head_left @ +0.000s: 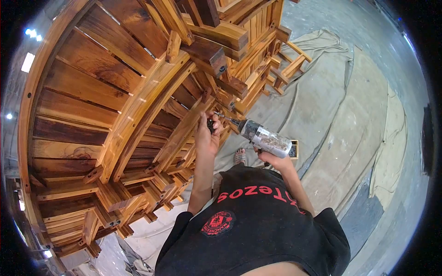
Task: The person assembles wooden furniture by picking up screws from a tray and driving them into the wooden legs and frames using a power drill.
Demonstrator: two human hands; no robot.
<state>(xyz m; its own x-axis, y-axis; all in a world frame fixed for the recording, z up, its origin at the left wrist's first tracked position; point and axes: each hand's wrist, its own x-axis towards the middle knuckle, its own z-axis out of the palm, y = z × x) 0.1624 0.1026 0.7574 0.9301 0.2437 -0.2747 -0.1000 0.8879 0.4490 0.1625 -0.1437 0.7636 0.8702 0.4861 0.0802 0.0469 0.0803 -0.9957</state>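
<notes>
a drill-like power tool (267, 138) is grasped at its handle by the right hand (275, 160), though much of that grip is hidden beneath the tool's body. the slim bit (228, 118) is pointed up and to the left, toward the slatted wooden furniture (179, 138), and the fingers of the left hand (207, 131) are raised just beside its tip. some small dark pieces (210, 125) are held in the curled left hand; what they are cannot be made out. whether wood is met by the tip cannot be told from this angle. the nearby fingers could be nicked if the bit were to slip sideways, which might be caused by a slanted approach or by uneven pressure from one-handed support. the dark pieces could be dropped if the left hand's curl were loosened while its fingertips were being used for guiding. the wood could be scratched or split if too much force were applied off line. near the tool's rear end, a small box (297, 149) is seen on the cloth-covered floor (322, 124); its contents could be spilled if it were knocked by the sandalled foot (240, 156).
</notes>
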